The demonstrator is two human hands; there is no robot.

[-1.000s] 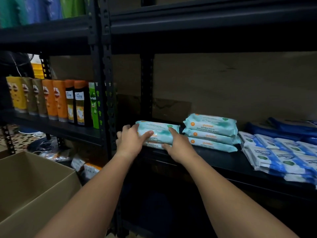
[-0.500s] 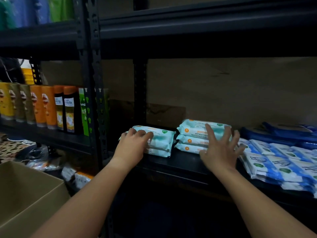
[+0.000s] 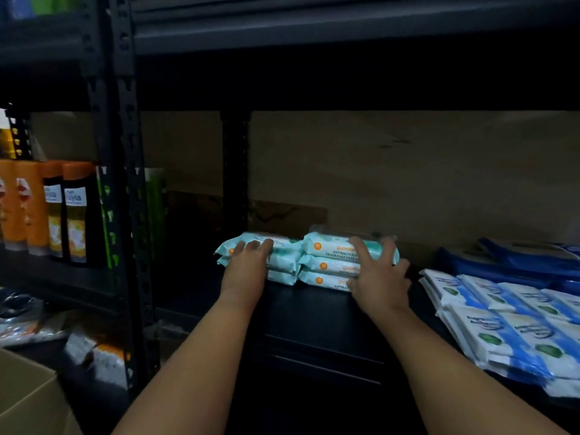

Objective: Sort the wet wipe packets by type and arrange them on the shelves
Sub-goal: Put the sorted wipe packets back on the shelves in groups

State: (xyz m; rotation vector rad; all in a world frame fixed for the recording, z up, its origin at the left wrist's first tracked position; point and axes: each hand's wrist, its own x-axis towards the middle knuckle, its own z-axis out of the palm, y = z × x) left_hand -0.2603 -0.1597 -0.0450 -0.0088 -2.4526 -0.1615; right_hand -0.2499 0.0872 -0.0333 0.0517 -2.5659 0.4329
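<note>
Two stacks of teal wet wipe packets stand side by side on the black shelf [image 3: 317, 306]. My left hand [image 3: 246, 266] rests on the front of the left teal stack [image 3: 284, 260], fingers over its top edge. My right hand [image 3: 375, 273] presses with spread fingers against the right teal stack [image 3: 326, 257], which is three packets high. The two stacks touch each other. To the right, several blue and white wipe packets [image 3: 502, 321] lie fanned out on the same shelf, and dark blue packets [image 3: 514, 259] sit behind them.
Orange and black bottles [image 3: 53, 211] fill the neighbouring shelf on the left, past a black upright post [image 3: 125, 183]. A cardboard box [image 3: 28, 400] sits at the bottom left. Loose packets [image 3: 94, 356] lie on a lower level there. Another shelf board runs overhead.
Both hands have pushed the teal stacks further back on the shelf and together, so they now touch. My right hand moved from the left stack onto the right one.
</note>
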